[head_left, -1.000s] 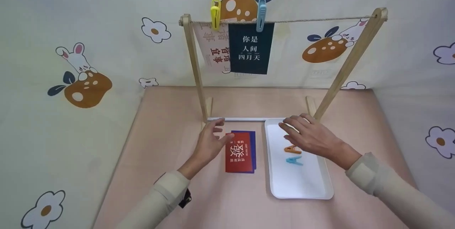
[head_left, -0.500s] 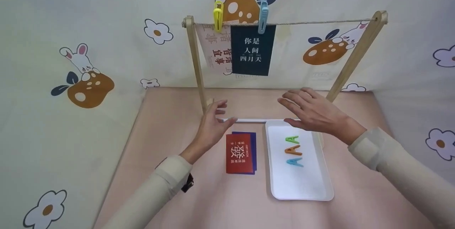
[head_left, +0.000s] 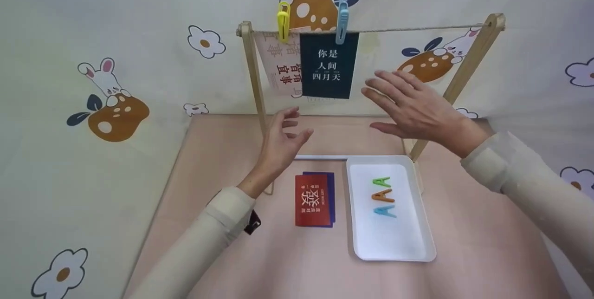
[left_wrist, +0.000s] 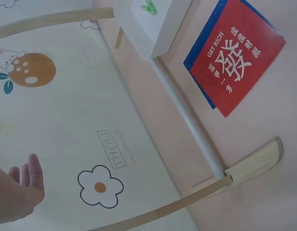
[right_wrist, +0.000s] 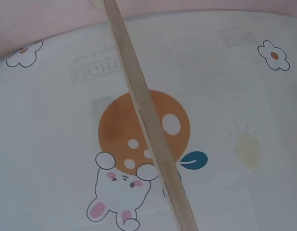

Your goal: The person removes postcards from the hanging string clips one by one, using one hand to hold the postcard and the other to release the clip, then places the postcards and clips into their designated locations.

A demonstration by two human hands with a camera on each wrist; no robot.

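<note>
My left hand [head_left: 282, 143] hovers in front of the rack's left side, fingers loosely bent and holding nothing. Higher up, my right hand [head_left: 415, 106] is raised to the right of the dark green card [head_left: 329, 66], fingers extended, nothing in it. That card hangs from the rope [head_left: 408, 28] under a blue clothespin [head_left: 342, 20]. A yellow clothespin [head_left: 283, 22] holds a pale pink card [head_left: 278, 64] at its left, partly overlapped by the green one. A red card [head_left: 312, 201] lies on a blue card [head_left: 332, 197] on the table. In the left wrist view some fingers [left_wrist: 33, 178] show at the left edge.
A white tray [head_left: 394, 243] holds green [head_left: 381, 181], orange [head_left: 382, 195] and light blue [head_left: 384, 211] clothespins. The rack's wooden right post [head_left: 478, 57] and left post [head_left: 253, 71] stand at the back, joined low by a white rod [head_left: 322, 157]. A patterned cloth hangs behind.
Both hands have risen toward the hanging cards, the right one further. The tray's green clothespin, earlier hidden by the right hand, shows now. Cards and clothespins have stayed in place.
</note>
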